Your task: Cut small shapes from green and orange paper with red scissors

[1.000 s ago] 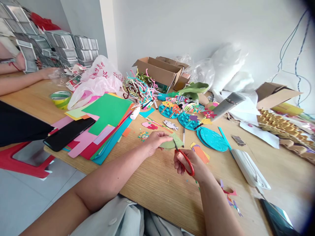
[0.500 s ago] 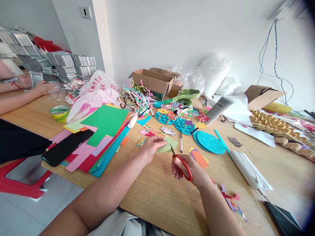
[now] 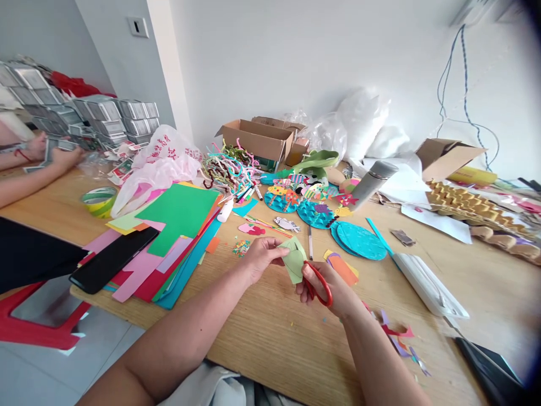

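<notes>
**A:** At a cluttered wooden table (image 3: 270,338), a person cuts a piece of light green paper (image 3: 295,260) with red-handled scissors (image 3: 318,282). How far along is it?

**B:** Partway, by the look of it. The paper already has a rounded, trimmed outline on one side, and the blades are hidden behind the sheet, so the cut seems unfinished. Snippets (image 3: 399,338) lie on the table by the right forearm. Several decorated blue paper discs (image 3: 358,241) sit farther back, apparently finished.

**A:** And the hands?

**B:** The left hand (image 3: 257,258) pinches the paper's upper edge between thumb and fingertips, holding it lifted just above the tabletop, forearm stretched across the table. The right hand (image 3: 327,285) is closed through the scissor loops, wrist bent inward, blades pointing up into the paper. Whether the blades are apart or together cannot be told.

**A:** What surrounds them?

**B:** A fanned stack of coloured sheets (image 3: 177,225) with a black phone (image 3: 113,259) on it lies to the left, a tangle of pipe cleaners (image 3: 228,166) behind. Another person's hands (image 3: 51,158) work at the far left end.
</notes>
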`<state>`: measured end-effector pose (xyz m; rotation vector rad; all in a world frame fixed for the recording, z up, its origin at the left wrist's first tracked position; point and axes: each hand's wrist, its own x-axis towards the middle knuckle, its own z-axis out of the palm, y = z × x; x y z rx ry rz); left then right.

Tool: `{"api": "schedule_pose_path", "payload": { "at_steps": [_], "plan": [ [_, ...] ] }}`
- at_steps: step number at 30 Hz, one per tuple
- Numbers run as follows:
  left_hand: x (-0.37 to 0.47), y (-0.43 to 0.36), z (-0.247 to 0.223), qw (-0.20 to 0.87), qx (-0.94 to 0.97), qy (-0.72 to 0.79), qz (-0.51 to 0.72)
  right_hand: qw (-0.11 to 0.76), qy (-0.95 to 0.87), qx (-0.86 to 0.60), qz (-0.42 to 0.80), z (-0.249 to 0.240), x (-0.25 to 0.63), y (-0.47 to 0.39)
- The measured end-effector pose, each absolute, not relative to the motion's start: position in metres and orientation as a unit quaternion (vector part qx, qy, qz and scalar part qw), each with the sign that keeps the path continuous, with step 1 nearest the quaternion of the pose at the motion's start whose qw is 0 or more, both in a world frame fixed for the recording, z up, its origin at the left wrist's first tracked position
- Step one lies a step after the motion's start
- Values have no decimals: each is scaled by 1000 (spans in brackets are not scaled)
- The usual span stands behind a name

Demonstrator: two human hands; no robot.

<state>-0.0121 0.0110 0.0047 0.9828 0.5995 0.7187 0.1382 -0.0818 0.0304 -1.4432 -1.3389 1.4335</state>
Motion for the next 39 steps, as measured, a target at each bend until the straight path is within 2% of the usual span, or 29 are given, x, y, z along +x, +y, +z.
{"api": "schedule_pose_path", "payload": {
  "at_steps": [21, 29, 35, 39],
  "plan": [
    [-13, 14, 11, 843, 305, 295, 330, 345, -498, -525, 598, 27, 138, -84],
    [-13, 10, 14, 826, 351, 293, 329, 327, -506, -528, 599, 29, 141, -84],
    [-14, 12, 14, 840, 312, 291, 335, 329, -501, -519, 609, 33, 139, -84],
    [-14, 10, 13, 822, 366, 286, 330, 318, -509, -532, 597, 35, 136, -84]
  ]
}}
